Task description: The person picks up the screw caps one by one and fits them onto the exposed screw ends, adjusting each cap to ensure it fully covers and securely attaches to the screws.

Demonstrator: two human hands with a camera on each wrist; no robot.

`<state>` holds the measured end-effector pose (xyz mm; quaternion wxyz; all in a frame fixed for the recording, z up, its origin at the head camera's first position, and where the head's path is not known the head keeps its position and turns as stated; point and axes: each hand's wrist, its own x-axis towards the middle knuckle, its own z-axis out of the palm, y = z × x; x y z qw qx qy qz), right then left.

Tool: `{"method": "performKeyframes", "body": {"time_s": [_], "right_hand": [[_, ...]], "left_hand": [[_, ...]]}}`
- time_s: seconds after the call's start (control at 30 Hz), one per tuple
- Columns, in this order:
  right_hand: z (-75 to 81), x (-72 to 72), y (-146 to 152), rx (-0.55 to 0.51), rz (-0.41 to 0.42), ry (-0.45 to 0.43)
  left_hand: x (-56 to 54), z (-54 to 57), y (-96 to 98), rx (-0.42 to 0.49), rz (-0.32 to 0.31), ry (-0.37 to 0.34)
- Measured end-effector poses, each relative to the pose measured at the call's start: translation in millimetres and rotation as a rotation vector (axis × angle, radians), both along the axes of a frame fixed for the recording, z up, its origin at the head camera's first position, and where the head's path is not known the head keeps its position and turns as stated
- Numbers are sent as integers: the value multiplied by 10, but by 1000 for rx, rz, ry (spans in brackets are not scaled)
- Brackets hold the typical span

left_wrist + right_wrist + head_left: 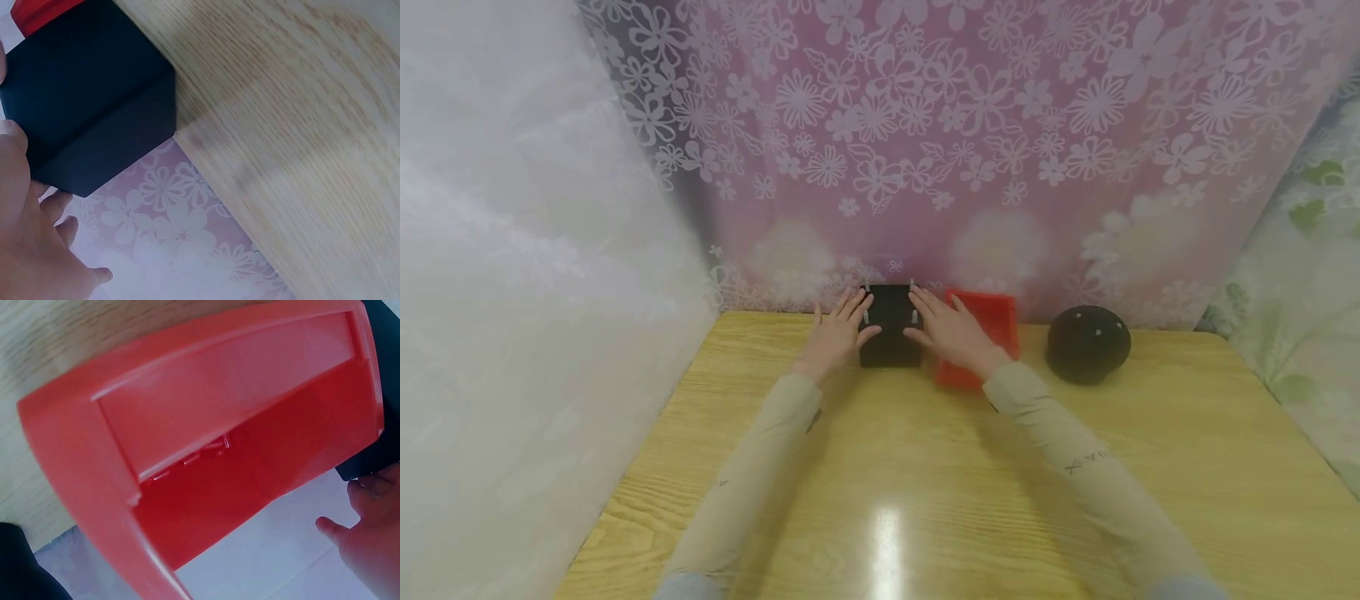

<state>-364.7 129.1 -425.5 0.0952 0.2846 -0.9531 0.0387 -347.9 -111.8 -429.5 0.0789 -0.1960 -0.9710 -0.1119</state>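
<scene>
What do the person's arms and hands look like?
The left hand and right hand are ungloved. The long beige fabric left sleeve has a small dark mark; the matching right sleeve bears dark printed lettering. Pale blue-grey fabric borders both sleeves.

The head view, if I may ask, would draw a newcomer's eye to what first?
Likely the bright red bin near the far edge of the table, just right of the black box. The left hand and right hand flank that box, and a rounded black object sits farther right.
</scene>
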Motion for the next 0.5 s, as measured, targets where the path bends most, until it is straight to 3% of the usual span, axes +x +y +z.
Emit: {"method": "performKeyframes", "body": {"time_s": [0.5], "right_hand": [[-43,-16,-13,-18,33,51]], "left_hand": [[7,-41,31,2,12,29]]}}
